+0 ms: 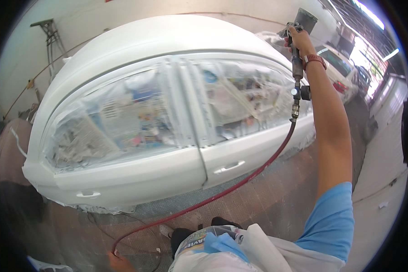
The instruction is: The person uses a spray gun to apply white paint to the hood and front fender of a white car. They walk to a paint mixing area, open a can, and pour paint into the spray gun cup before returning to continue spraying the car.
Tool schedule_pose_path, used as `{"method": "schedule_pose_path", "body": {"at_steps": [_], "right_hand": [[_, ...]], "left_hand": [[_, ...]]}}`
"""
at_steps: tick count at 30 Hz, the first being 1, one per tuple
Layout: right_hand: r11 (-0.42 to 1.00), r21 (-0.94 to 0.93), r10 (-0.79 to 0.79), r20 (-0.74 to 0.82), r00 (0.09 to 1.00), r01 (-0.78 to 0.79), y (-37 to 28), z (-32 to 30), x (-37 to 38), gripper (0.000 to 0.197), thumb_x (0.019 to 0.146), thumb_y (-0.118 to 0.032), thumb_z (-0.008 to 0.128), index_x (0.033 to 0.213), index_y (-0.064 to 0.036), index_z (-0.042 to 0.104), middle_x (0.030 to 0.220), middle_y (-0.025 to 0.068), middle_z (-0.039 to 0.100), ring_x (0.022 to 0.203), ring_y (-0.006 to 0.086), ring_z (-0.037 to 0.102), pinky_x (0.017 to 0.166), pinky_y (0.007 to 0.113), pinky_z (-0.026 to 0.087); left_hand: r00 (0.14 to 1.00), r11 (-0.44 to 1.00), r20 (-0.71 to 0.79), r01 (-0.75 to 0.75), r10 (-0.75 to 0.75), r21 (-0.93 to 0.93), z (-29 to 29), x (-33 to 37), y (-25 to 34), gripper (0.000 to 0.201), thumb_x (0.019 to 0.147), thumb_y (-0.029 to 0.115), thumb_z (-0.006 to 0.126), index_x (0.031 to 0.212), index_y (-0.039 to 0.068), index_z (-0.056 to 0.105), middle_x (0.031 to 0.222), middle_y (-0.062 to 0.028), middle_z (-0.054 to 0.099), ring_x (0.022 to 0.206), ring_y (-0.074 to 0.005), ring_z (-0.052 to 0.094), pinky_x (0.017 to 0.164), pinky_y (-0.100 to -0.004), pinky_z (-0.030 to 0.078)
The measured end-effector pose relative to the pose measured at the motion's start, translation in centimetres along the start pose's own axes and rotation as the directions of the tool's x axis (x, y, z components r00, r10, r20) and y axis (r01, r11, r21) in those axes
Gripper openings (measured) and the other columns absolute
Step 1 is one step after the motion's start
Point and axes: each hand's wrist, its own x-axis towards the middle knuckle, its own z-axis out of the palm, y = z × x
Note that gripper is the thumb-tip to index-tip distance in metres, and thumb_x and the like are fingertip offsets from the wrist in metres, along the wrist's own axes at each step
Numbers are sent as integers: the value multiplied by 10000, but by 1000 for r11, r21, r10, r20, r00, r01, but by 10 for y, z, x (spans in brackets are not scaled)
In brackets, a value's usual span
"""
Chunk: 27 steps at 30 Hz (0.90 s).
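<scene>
Right hand (pixel 299 38) fist-wrapped on metal spray gun (pixel 297 54), grey cup (pixel 306 20) atop; left hand (pixel 120 263) grips red hose (pixel 240 181); glossy white car (pixel 158 113), paper-masked windows.

We note a stepladder (pixel 50 31) far left by the wall (pixel 13 59); parked cars (pixel 337 65) far right; paved floor (pixel 276 195) near us.

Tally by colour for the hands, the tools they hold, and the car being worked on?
White: 1, car body
Red: 1, air hose
Grey metal: 1, spray gun
Bare hands: 2, right hand on the spray gun, left hand on the air hose
Total: 5
</scene>
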Motion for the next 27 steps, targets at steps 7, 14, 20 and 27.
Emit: {"method": "schedule_pose_path", "body": {"at_steps": [7,14,20,27], "right_hand": [[988,-123,66,-182,981,-89,112,-141,45,384,1059,-386,610,1138,-14,661,836,104,711,624,213,702,514,366,566],[956,268,-122,-1,993,117,173,-219,22,520,1117,-466,536,1270,17,658,1035,160,780,820,253,764,651,346,581],[967,189,212,-208,955,-173,255,-301,19,470,1078,-423,598,1229,15,679,949,121,765,687,198,727,474,310,520],[982,-24,161,-427,890,-189,321,-333,-34,529,1071,-477,606,1268,10,678,899,75,709,651,156,679,498,310,544]], "left_hand": [[943,962,-218,-268,251,-52,45,-79,67,260,1026,230,629,1210,75,729,1148,-182,739,972,-347,707,819,-454,560],[989,990,43,-143,144,-20,124,-105,107,378,1103,330,596,1135,-40,663,1008,-240,739,864,-356,709,757,-465,525],[916,955,282,-297,285,2,188,-126,153,378,1114,320,570,1095,-49,649,980,-264,727,844,-420,684,752,-497,519],[637,846,663,-533,392,12,287,-140,198,488,1111,411,527,1227,-33,692,1142,-309,731,1058,-493,711,907,-542,535]]}}
